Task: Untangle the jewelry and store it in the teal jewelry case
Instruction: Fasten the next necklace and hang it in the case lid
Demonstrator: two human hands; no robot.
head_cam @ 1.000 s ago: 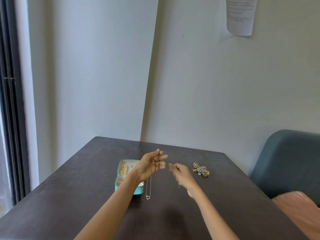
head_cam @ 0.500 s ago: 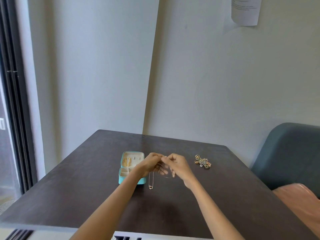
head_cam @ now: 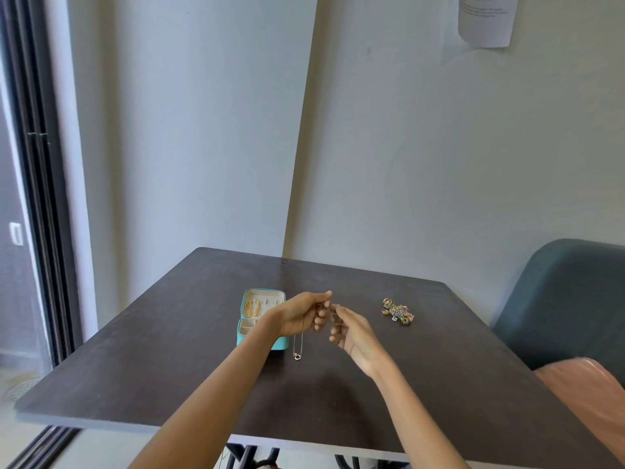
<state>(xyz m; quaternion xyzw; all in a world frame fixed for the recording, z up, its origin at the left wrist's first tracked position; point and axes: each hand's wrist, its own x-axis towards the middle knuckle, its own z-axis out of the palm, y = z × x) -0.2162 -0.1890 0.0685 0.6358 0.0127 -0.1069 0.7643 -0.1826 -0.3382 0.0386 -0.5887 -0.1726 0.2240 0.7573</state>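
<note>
Both hands meet above the dark wooden table (head_cam: pixel 189 350). The left hand (head_cam: pixel 299 316) has its grip pinched shut on the thin chain necklace with a small ring pendant (head_cam: pixel 297 356), which dangles at its 6 o'clock. Whether the right hand (head_cam: pixel 353 335) holds the chain, I cannot tell. The open teal jewelry case (head_cam: pixel 252 328) sits at 9 o'clock, the tangled heap of gold jewelry (head_cam: pixel 398 311) at 3 o'clock. Pulling hard could tighten a knot, and a slack pinch could drop the chain.

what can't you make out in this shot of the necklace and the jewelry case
Head view:
- Necklace clasp end: hidden between the left hand and right hand.
- Teal case front compartments: covered by the left wrist.
- Tangled pile: too small to count pieces.
</note>
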